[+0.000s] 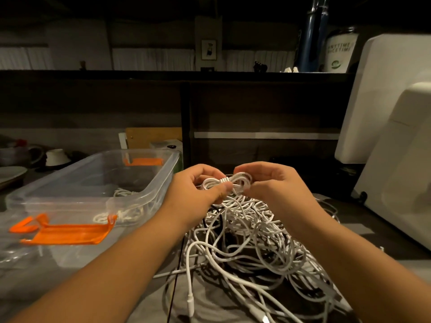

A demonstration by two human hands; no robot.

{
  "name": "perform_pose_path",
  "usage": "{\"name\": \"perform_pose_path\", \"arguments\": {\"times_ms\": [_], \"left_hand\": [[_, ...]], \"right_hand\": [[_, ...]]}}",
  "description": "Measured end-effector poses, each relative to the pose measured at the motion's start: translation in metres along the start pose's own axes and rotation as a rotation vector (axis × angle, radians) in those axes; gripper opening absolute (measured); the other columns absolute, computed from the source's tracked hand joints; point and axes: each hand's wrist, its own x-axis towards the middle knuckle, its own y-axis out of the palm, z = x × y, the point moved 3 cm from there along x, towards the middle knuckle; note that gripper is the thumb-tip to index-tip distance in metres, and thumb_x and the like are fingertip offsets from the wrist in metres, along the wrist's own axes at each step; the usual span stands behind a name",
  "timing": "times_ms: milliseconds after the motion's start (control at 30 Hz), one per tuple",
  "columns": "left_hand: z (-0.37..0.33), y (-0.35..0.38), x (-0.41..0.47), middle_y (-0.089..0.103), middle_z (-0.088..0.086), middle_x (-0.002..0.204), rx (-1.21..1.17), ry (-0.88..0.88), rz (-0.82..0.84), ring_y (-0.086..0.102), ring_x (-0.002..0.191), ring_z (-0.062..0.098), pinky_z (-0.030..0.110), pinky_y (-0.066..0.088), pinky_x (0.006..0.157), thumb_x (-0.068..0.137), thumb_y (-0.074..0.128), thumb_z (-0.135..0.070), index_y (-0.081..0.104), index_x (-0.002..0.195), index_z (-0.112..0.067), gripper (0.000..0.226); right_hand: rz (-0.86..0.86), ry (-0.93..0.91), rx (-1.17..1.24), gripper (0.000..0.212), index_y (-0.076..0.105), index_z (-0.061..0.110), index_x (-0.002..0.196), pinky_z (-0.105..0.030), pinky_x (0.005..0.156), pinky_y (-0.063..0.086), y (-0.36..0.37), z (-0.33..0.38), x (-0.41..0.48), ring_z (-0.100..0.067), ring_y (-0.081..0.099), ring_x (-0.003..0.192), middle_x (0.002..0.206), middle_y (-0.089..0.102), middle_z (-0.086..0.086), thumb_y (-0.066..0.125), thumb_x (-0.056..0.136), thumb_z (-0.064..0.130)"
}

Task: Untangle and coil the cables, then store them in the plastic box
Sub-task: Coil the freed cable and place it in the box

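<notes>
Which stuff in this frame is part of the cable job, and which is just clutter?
Job:
- left hand and right hand, both gripping the coiled white cable
- tangled cable pile
- clear plastic box, with stored coils inside

Clutter:
- white bowl
- plate
- blue cylinders
- framed picture
- white appliance

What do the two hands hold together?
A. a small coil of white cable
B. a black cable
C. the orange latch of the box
A: the left hand and right hand both grip a small coil of white cable above the tangled pile.
</notes>
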Motion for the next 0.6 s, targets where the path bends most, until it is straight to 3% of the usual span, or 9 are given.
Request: {"name": "perform_pose_path", "arguments": {"times_ms": [133, 233, 467, 600], "left_hand": [[0.001, 0.0, 0.003, 0.075, 0.015, 0.097, -0.276, -0.141, 0.001, 0.074, 0.077, 0.016, 0.023, 0.059, 0.069, 0.093, 0.065, 0.0, 0.075, 0.101, -0.004, 0.013], [0.003, 0.002, 0.005, 0.074, 0.016, 0.101, -0.342, -0.168, -0.017, 0.076, 0.079, 0.018, 0.024, 0.06, 0.07, 0.094, 0.061, 0.005, 0.074, 0.102, -0.005, 0.018], [-0.002, 0.007, 0.01, 0.078, 0.003, 0.093, -0.189, -0.1, -0.103, 0.075, 0.087, 0.017, 0.024, 0.057, 0.068, 0.088, 0.076, -0.008, 0.073, 0.098, -0.016, 0.014], [-0.024, 0.007, 0.018, 0.078, 0.002, 0.089, -0.098, -0.033, -0.148, 0.074, 0.087, 0.018, 0.031, 0.061, 0.078, 0.088, 0.076, -0.011, 0.075, 0.093, -0.018, 0.008]], "right_hand": [[-0.126, 0.023, 0.083, 0.017, 0.075, 0.015, 0.091, -0.047, 0.091, 0.06, -0.007, -0.01, 0.008, -0.025, 0.076, 0.089, 0.091, 0.077, -0.008, 0.074, 0.085, -0.001], [-0.163, 0.034, 0.046, 0.011, 0.076, 0.019, 0.088, -0.042, 0.086, 0.062, -0.012, -0.015, 0.013, -0.023, 0.075, 0.086, 0.091, 0.075, -0.007, 0.075, 0.089, 0.009], [-0.237, -0.054, -0.087, 0.013, 0.074, 0.026, 0.097, -0.031, 0.07, 0.061, -0.019, -0.005, 0.01, -0.015, 0.071, 0.074, 0.083, 0.075, -0.001, 0.069, 0.093, 0.014], [-0.307, -0.139, -0.204, 0.007, 0.075, 0.028, 0.096, -0.042, 0.073, 0.063, -0.026, 0.018, 0.01, -0.015, 0.072, 0.077, 0.081, 0.074, 0.005, 0.07, 0.094, 0.023]]}}
